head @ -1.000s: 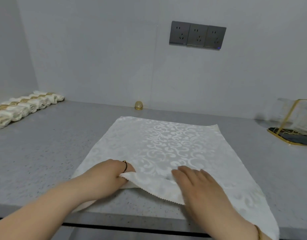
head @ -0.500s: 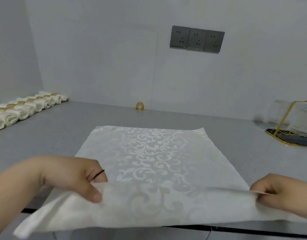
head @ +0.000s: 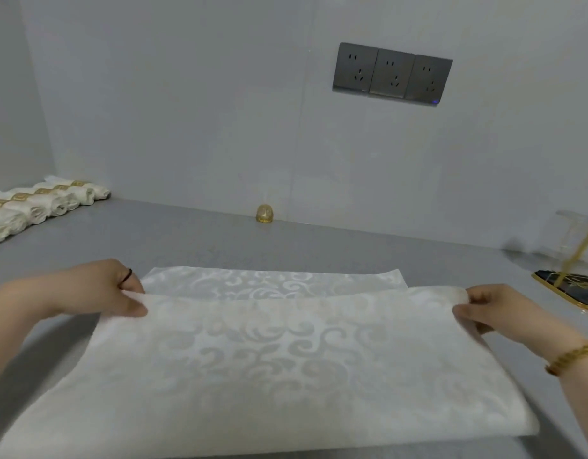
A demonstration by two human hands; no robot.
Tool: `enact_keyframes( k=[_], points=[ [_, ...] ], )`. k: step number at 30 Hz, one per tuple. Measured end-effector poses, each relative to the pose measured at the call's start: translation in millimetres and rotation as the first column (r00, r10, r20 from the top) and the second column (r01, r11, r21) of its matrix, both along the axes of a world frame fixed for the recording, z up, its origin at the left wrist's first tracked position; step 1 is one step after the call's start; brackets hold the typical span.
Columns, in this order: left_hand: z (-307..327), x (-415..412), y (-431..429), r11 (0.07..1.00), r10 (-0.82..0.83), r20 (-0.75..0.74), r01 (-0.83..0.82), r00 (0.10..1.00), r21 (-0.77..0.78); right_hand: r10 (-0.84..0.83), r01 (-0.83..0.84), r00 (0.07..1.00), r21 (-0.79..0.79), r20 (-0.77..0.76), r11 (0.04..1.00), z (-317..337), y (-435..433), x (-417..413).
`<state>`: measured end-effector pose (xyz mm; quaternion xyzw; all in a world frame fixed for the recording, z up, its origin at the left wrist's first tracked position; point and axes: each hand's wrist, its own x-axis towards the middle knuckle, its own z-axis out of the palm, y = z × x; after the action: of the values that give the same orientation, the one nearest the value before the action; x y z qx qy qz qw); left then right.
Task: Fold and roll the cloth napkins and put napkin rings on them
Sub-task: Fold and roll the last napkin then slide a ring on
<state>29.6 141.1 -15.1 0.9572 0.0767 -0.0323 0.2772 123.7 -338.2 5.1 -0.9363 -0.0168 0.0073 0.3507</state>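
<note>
A white damask cloth napkin lies on the grey counter, its near half lifted and carried over the far half. My left hand pinches the left corner of the raised edge. My right hand pinches the right corner. A strip of the far half shows flat on the counter beyond the raised edge. A single gold napkin ring stands against the back wall, apart from both hands.
A row of several rolled napkins with gold rings lies at the far left. A clear holder with a gold frame on a dark base stands at the right. Wall sockets sit above the counter.
Both hands moved apart to the napkin's near corners, lifted that edge and carried it away from me over the far half. The camera view shifted.
</note>
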Motion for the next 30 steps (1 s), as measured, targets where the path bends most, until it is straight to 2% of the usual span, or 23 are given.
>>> enact_keyframes(
  k=[3, 8, 10, 14, 22, 27, 30],
  points=[
    [-9, 24, -1, 0.995, 0.069, 0.131, -0.06, 0.989, -0.078, -0.02, 0.02, 0.998, 0.002, 0.067, 1.0, -6, 21, 31],
    [-19, 70, 3, 0.99, 0.142, 0.213, -0.142, 0.967, -0.014, -0.101, 0.091, 0.991, 0.108, 0.092, 0.99, -22, 47, 74],
    [-26, 79, 6, 0.979, 0.203, 0.244, -0.194, 0.948, -0.058, -0.117, 0.108, 0.99, 0.116, 0.075, 0.987, -29, 53, 86],
    [-49, 84, 10, 0.957, 0.28, 0.327, -0.236, 0.903, -0.169, -0.146, 0.143, 0.984, 0.039, 0.099, 0.989, -56, 57, 103],
    [-57, 90, 13, 0.961, 0.275, 0.355, -0.248, 0.893, -0.121, -0.124, 0.13, 0.988, -0.066, 0.097, 0.989, -62, 60, 114],
    [-53, 95, 14, 0.947, 0.317, 0.361, -0.275, 0.877, -0.163, -0.094, 0.101, 0.995, -0.245, 0.043, 0.964, -54, 62, 124],
    [-49, 97, 15, 0.955, 0.295, 0.319, -0.277, 0.901, -0.102, -0.078, 0.085, 0.996, -0.35, 0.034, 0.933, -49, 63, 128]
  ],
)
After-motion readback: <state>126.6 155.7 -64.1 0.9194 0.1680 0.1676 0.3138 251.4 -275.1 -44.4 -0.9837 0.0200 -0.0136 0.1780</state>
